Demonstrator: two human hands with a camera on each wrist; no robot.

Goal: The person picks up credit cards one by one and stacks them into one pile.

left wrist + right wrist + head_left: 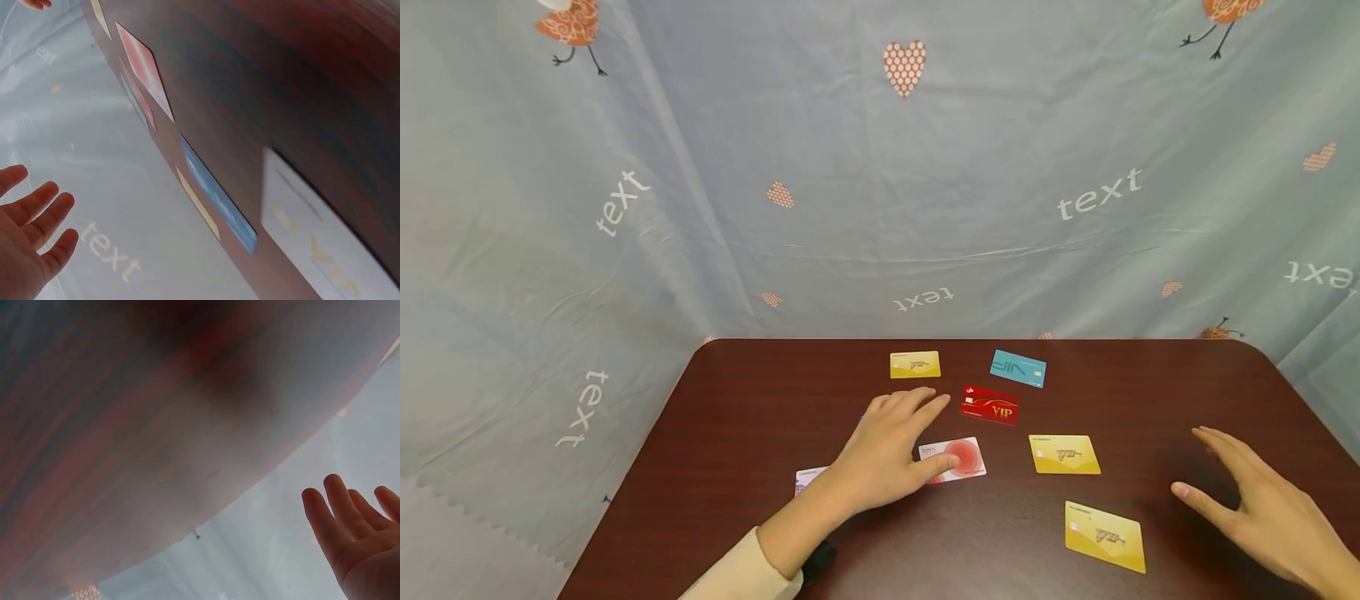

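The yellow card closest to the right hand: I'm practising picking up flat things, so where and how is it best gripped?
I'd pinch the yellow card by its two long edges near its right end, coming from the right with the right hand, which that end faces. It lies flat on the table, so its thin edges likely offer the only hold.

Soft light leaves a pale sheen on the wood-grain tabletop (985,537) and a faint shadow beside the right hand (1262,510), while both wrist views look hazy and blurred.
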